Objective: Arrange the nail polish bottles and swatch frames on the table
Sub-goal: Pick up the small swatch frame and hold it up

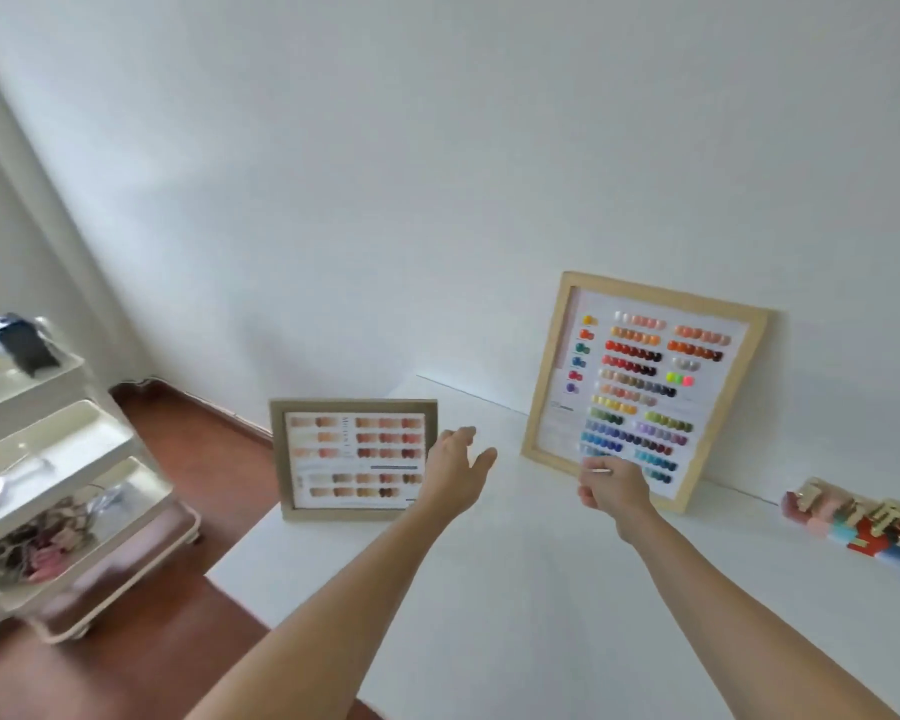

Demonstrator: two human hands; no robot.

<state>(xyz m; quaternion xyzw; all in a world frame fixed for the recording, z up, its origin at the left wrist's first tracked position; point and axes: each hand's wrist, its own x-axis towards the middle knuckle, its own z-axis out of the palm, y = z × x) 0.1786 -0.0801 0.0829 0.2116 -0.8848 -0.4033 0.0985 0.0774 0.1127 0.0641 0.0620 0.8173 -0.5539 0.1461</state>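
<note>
- Left hand (455,472): fingers spread, empty, just beside the small nude-tone swatch frame (353,459); a careless knock tips it off the table (489,589) edge.
- Right hand (611,488): loosely curled, contents indiscernible, before the large wall-leaning swatch frame (640,389); nudging could slide it flat.
- Nail polish bottles (853,519): clustered far right of that frame.

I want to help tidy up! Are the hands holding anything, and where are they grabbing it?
Nothing is held. The left hand is open beside the small swatch frame; the right hand is loosely curled before the big swatch frame.

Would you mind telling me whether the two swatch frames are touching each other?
Apart. The head view shows bare table between small frame and large frame.
</note>
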